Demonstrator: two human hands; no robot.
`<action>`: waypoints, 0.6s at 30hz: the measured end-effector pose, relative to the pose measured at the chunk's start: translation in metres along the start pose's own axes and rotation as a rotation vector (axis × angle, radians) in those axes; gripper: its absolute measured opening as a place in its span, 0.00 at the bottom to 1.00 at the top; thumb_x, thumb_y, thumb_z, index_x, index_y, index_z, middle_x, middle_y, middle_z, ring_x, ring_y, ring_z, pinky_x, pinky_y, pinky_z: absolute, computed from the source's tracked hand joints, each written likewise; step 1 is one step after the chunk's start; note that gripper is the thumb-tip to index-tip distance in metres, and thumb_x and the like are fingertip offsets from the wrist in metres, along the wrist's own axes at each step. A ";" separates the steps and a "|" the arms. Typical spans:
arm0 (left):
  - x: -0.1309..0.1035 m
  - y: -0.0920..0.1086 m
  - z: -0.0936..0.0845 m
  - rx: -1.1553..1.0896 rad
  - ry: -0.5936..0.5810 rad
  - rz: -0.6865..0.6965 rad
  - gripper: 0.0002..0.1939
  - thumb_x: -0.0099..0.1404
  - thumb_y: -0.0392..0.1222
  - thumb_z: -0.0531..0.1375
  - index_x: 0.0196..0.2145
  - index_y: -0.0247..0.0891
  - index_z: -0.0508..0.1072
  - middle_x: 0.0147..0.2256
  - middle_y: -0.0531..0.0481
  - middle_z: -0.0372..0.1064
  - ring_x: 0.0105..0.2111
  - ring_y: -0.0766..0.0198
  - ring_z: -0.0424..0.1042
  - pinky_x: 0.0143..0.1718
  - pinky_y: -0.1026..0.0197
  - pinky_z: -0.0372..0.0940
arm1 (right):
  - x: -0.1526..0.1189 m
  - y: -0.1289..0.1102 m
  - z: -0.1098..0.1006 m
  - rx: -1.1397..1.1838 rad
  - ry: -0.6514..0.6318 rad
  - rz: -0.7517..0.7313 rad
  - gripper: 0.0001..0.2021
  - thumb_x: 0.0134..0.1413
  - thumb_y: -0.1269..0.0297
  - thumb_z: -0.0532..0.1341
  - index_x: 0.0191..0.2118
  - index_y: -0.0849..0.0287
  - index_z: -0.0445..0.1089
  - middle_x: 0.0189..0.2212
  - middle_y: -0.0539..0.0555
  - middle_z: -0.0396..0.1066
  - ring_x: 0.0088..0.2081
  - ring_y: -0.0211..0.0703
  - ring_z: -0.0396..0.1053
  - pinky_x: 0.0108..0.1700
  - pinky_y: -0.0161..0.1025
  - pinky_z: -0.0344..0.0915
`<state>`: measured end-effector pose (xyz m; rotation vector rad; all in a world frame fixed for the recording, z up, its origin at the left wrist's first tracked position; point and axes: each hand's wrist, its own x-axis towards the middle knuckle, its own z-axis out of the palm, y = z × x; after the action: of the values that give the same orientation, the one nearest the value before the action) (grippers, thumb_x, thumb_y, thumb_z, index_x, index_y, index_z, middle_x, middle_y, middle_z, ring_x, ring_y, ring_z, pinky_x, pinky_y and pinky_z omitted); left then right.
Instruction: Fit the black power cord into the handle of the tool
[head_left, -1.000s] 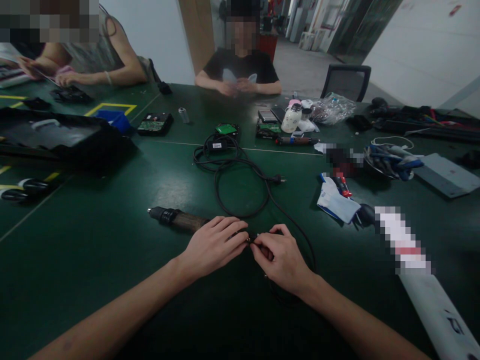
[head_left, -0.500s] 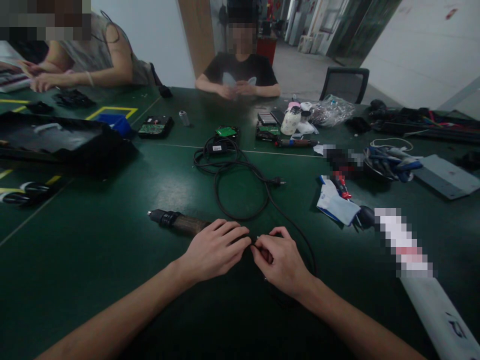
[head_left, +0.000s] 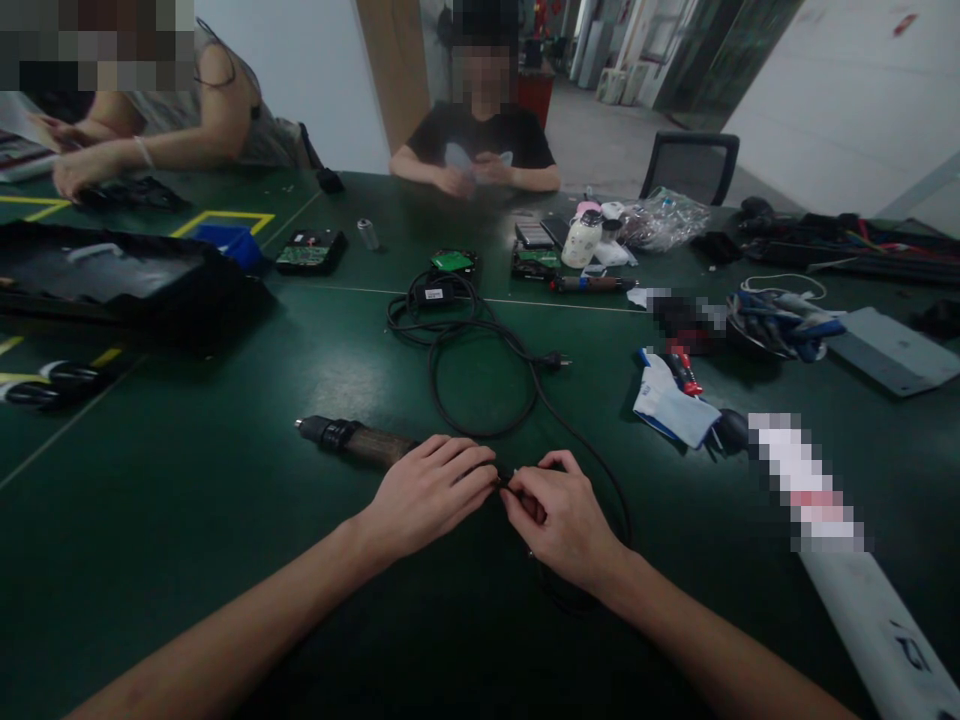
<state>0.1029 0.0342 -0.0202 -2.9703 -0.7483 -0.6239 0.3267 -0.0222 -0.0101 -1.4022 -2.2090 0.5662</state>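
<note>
An electric screwdriver [head_left: 375, 446] with a brown grip and black nose lies on the green table, its tip pointing left. My left hand [head_left: 435, 492] is wrapped over its rear end, palm down. Close to those fingertips, my right hand [head_left: 559, 515] pinches a small dark piece at the screwdriver's tail, which looks like a cable plug; the fingers hide most of it. A black power cord [head_left: 480, 432] with an inline box [head_left: 436, 293] and a wall plug [head_left: 553, 362] is looped beyond my hands. Part of the cord runs down past my right wrist.
Drives with green boards [head_left: 311, 252] stand at the back, near a metal cylinder [head_left: 367, 235] and a white bottle [head_left: 581, 240]. A black tray [head_left: 112, 275] is at left. Gloves [head_left: 671, 405] and a long white bar [head_left: 877, 620] lie at right. Two people sit across the table.
My left fingertips have drawn slightly left, so a little more of the dark piece shows between my hands. The co-worker at upper left has shifted an arm.
</note>
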 end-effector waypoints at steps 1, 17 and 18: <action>0.000 0.000 0.000 -0.008 -0.005 0.000 0.10 0.72 0.42 0.57 0.48 0.41 0.73 0.53 0.49 0.72 0.53 0.57 0.71 0.52 0.53 0.66 | 0.000 0.000 0.000 -0.001 0.000 0.001 0.08 0.66 0.66 0.58 0.33 0.57 0.68 0.24 0.45 0.66 0.26 0.37 0.61 0.50 0.44 0.55; -0.001 0.001 -0.001 -0.011 -0.013 -0.020 0.10 0.72 0.43 0.57 0.48 0.41 0.72 0.54 0.49 0.71 0.54 0.56 0.70 0.53 0.52 0.65 | 0.000 -0.001 -0.001 -0.004 -0.012 0.003 0.08 0.67 0.65 0.58 0.33 0.57 0.68 0.24 0.46 0.67 0.26 0.37 0.61 0.50 0.44 0.55; -0.001 0.001 -0.001 -0.014 -0.016 -0.021 0.10 0.71 0.43 0.58 0.49 0.41 0.72 0.54 0.49 0.71 0.54 0.56 0.70 0.53 0.52 0.65 | 0.000 -0.001 -0.001 -0.003 -0.011 0.003 0.08 0.67 0.65 0.58 0.33 0.57 0.68 0.24 0.46 0.67 0.26 0.37 0.61 0.50 0.44 0.55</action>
<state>0.1025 0.0330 -0.0196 -2.9871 -0.7805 -0.6098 0.3267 -0.0227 -0.0086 -1.4071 -2.2180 0.5735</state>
